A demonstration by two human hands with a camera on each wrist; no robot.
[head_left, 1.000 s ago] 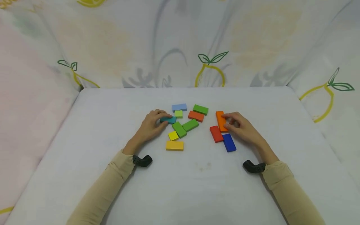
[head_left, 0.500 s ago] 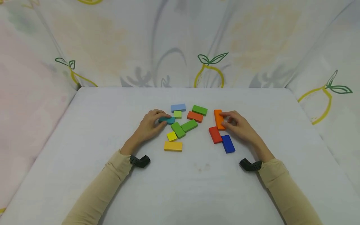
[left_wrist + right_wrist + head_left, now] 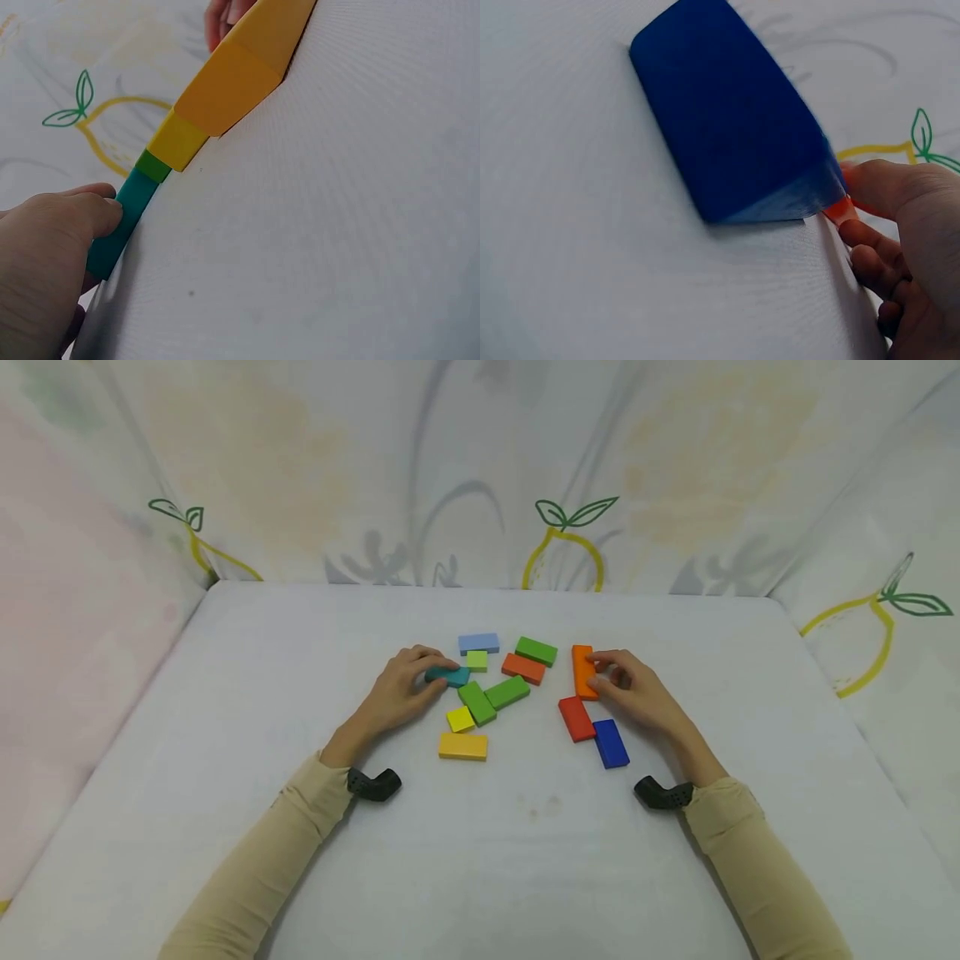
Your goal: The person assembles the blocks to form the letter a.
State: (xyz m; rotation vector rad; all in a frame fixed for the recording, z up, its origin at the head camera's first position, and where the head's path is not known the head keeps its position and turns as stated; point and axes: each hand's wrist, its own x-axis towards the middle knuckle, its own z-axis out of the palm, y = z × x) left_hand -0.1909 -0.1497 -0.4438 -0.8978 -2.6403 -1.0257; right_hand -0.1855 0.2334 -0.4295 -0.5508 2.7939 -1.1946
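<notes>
My left hand (image 3: 401,693) pinches a teal block (image 3: 454,677) between thumb and fingers at the left of the group. In the left wrist view, the thumb lies against the side of that teal block (image 3: 129,221). Over on the right, my right hand (image 3: 637,689) holds an orange block (image 3: 581,672) by its right long side. A red block (image 3: 577,720) lies at the orange block's near end, with a dark blue block (image 3: 611,744) beside it. In the right wrist view the blue block (image 3: 727,112) covers most of the orange one.
Between the hands lie a light blue block (image 3: 478,643), a lime block (image 3: 477,661), an orange-red block (image 3: 523,668) and several green blocks (image 3: 507,692). A small yellow block (image 3: 461,719) and a larger yellow block (image 3: 462,747) lie nearer. Patterned cloth (image 3: 480,468) rises behind the white table (image 3: 480,860).
My right hand has slid the orange block a little away and leftward, and it lies straighter now, its near end at the red block. The left hand stays on the teal block.
</notes>
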